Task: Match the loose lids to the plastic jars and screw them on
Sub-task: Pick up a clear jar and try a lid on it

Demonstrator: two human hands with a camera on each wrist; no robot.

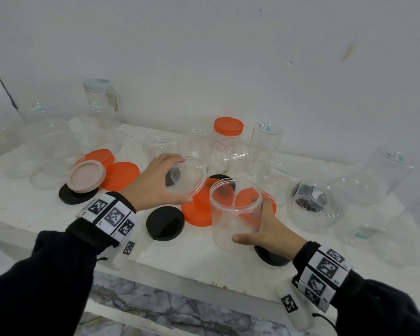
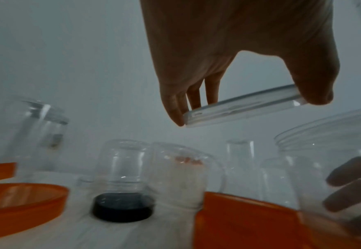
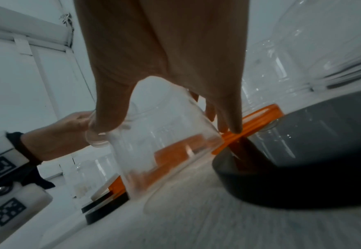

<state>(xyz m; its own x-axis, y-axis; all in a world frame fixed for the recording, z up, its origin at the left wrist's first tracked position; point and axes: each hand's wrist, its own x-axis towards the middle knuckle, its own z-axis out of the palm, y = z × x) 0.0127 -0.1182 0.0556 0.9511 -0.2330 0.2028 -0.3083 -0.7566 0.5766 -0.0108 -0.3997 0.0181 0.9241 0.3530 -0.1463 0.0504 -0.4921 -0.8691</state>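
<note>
My left hand [image 1: 166, 184] grips a clear round lid [image 1: 188, 177] by its rim, tilted, just left of and above an open clear jar [image 1: 233, 214]. My right hand [image 1: 264, 232] holds that jar upright, thumb in front and fingers behind its wall. In the left wrist view the clear lid [image 2: 245, 107] sits between thumb and fingertips, with the jar's threaded mouth [image 2: 328, 134] at right. In the right wrist view the jar [image 3: 160, 143] is lifted slightly off the tabletop.
Orange lids [image 1: 121, 174] [image 1: 198, 210], black lids [image 1: 165, 223] [image 1: 74, 195] and a pink lid [image 1: 86, 175] lie on the white table [image 1: 192, 253]. Several clear jars stand behind and at right; one [image 1: 228, 128] wears an orange lid. The table's front edge lies below my wrists.
</note>
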